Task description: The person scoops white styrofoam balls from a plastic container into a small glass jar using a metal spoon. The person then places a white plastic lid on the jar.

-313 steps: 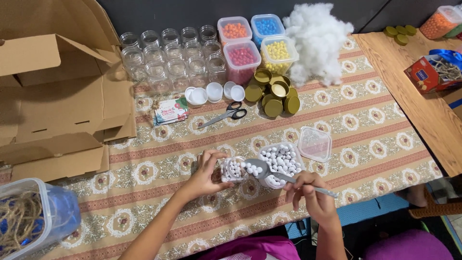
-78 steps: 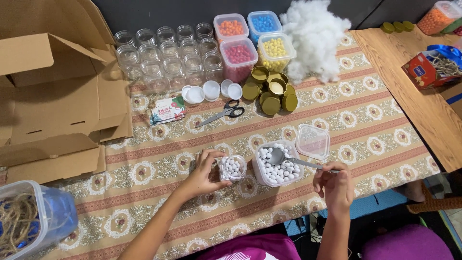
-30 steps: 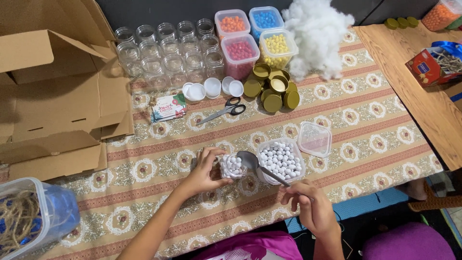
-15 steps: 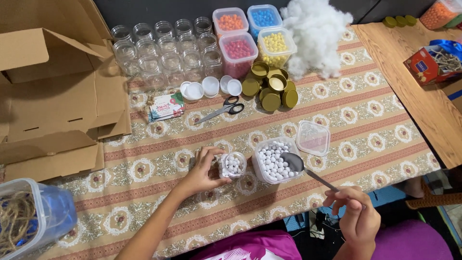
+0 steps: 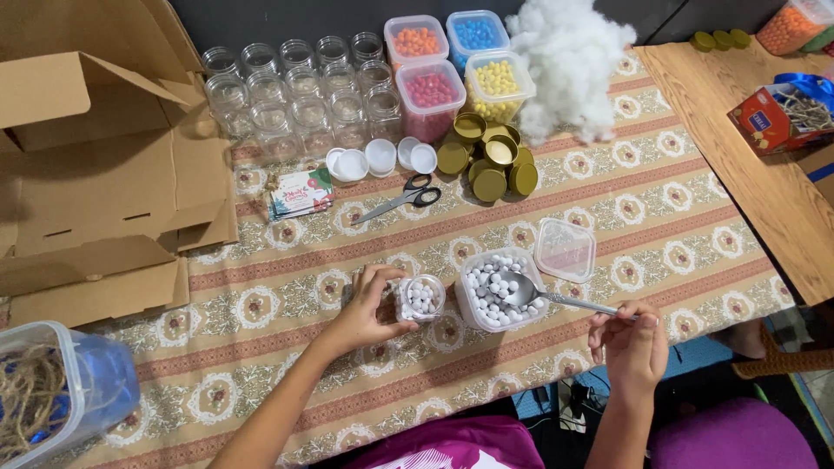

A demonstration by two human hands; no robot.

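Since half a second ago the metal spoon (image 5: 532,292) was lowered into the square clear tub of white beads (image 5: 495,290) — pinched by the right hand (image 5: 632,334); the small glass jar (image 5: 420,298), partly filled, is gripped by the left hand (image 5: 369,306).

The twine tub (image 5: 61,404) is cut off at the left edge (likewise the orange-bead tub (image 5: 795,22), top right).

White beads, jar and spoon at the near edge
I see my left hand (image 5: 369,311) gripping the small glass jar (image 5: 420,298) of white beads; my right hand (image 5: 632,341) holds the metal spoon (image 5: 543,293) over the bead tub (image 5: 495,289).
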